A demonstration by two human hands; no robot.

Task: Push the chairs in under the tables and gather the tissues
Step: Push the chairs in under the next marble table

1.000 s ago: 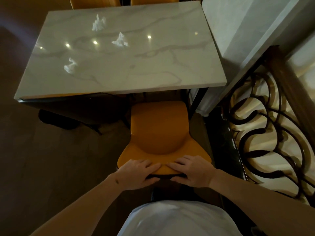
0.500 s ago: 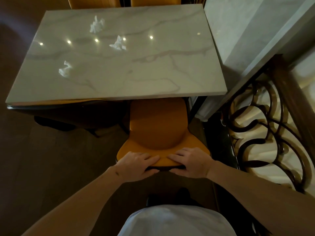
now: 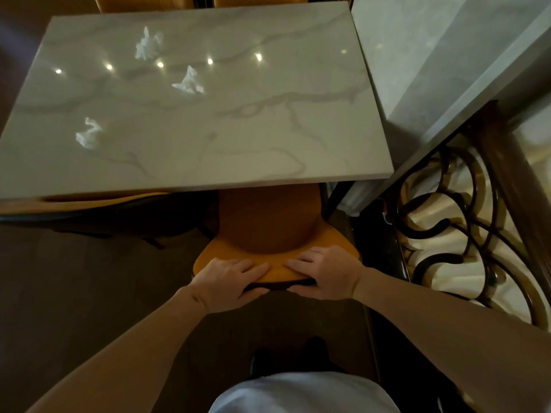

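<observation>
The table (image 3: 268, 138) top lies wide and bare on its right half, open to reach from above; three tissues (image 3: 188, 81) sit well apart on the left half with clear gaps between them. The chair (image 3: 268, 222) seat is partly under the table edge. To the right, a wall ledge (image 3: 447, 84) and a scrolled iron railing (image 3: 441, 234) close off that side. Dark floor (image 3: 74, 278) to the left stands open, beside another chair (image 3: 119, 201) tucked under the table.

A rectangular, glossy grey-veined marble table (image 3: 238, 135) is carrying three crumpled white tissues (image 3: 188, 81): two lying towards its far edge, one lying near its left edge.
</observation>
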